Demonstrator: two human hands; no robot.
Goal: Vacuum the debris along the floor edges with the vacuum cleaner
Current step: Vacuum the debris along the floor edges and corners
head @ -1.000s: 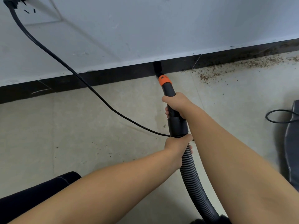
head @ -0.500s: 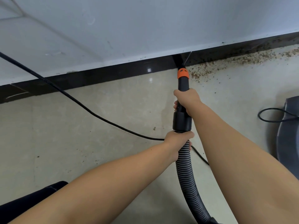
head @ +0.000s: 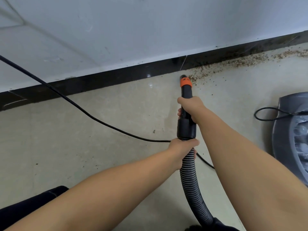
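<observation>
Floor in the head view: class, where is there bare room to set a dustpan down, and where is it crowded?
Free: the pale floor left of the hose, between the black skirting above and the left hand, crossed only by the power cord. Crowded: right of the nozzle, where debris lines the skirting, and by the grey appliance.

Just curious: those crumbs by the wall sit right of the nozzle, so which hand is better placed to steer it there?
Probably the right hand: it grips the tube nearest the nozzle, on the crumbs' side. The left hand holds the hose farther back.
</observation>
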